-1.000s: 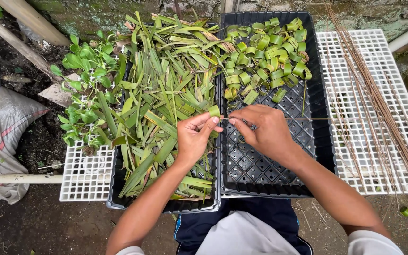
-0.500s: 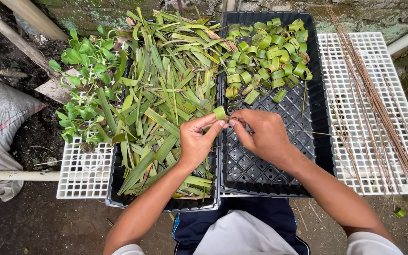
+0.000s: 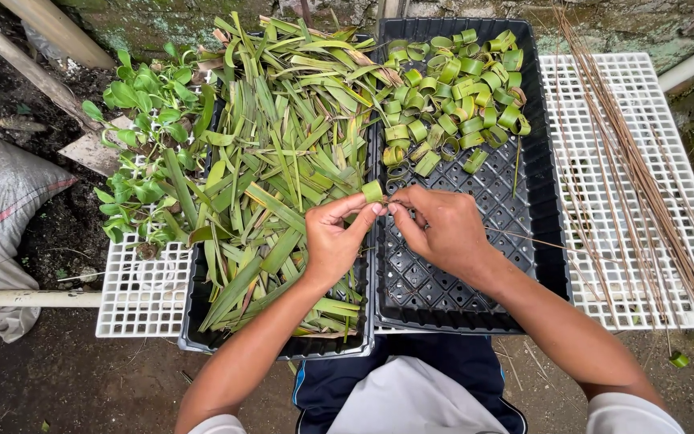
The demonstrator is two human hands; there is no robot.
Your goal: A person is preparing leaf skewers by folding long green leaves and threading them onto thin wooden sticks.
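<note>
I've got two trays side by side on the worktop (image 3: 636, 112): the left tray (image 3: 202, 341) holds loose leaf strips (image 3: 283, 161), the right tray (image 3: 459, 297) has leaf rings (image 3: 451, 96) piled at its far end. Thin sticks (image 3: 644, 185) lie on the worktop to the right. A plant (image 3: 142, 145) sits left of the trays, a sack (image 3: 2, 217) further left on the ground.

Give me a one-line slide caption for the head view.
Left hand and right hand pinch a small rolled leaf ring over two black trays of leaf strips and finished rings.
</note>
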